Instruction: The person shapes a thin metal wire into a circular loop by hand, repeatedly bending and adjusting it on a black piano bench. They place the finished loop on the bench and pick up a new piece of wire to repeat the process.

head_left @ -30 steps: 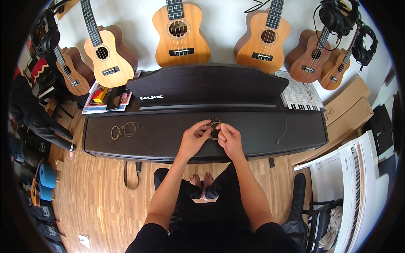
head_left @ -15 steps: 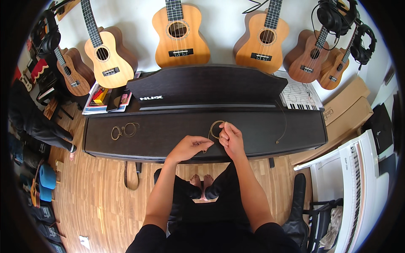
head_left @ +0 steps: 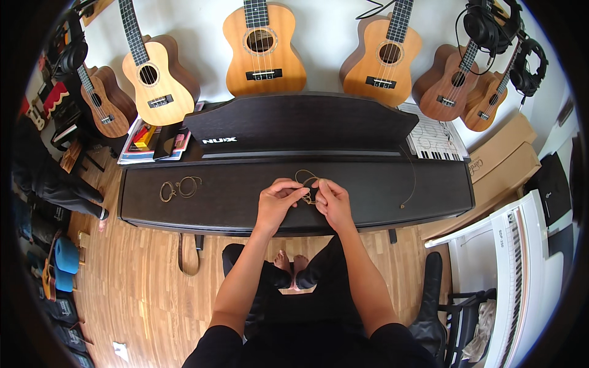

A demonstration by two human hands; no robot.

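A brass-coloured coiled instrument string (head_left: 305,171) is held over the dark closed lid of a digital piano (head_left: 245,178). My right hand (head_left: 335,205) pinches its right side between thumb and fingertips. On the coil's left side my left hand (head_left: 277,202) is closed in a pinch, with a small tangle of string showing between the two hands. The exact spot under the left fingertips is hidden. Two more coiled strings, one (head_left: 167,191) beside the other (head_left: 189,186), lie on the lid at the left. A loose uncoiled string (head_left: 413,184) trails down the lid at the right.
Several ukuleles, one of them a central ukulele (head_left: 264,52), hang on the wall behind. Books (head_left: 132,153) and sheet music (head_left: 437,138) flank the piano's top. A white keyboard (head_left: 503,264) and black gig bag (head_left: 429,306) stand right. Another person's leg (head_left: 67,190) shows at left.
My left hand has moved up and right to the coil, close beside the right hand. The coil has shifted slightly left and tilted, its loop now lower between my hands.
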